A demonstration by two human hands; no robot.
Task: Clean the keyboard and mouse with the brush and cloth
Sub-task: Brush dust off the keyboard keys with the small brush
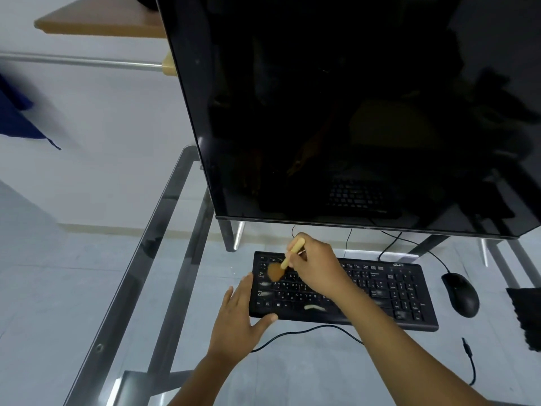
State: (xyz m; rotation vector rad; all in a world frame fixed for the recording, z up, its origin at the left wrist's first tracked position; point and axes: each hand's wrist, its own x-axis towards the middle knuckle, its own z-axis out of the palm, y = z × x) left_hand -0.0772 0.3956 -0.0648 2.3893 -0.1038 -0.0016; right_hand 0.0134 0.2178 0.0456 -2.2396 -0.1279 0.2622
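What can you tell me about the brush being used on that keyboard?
The brush is small, with a pale, wood-coloured handle and a soft tuft of brown bristles that looks blurred. The right hand grips the handle, which tilts up and away toward the monitor. The bristles press on the upper left keys of the black keyboard, which lies flat on a glass desk. The left hand rests open against the keyboard's left edge; it does not touch the brush.

Dark monitor (351, 112) on a glass desk (164, 218), loose black cable (471, 367) nearby.
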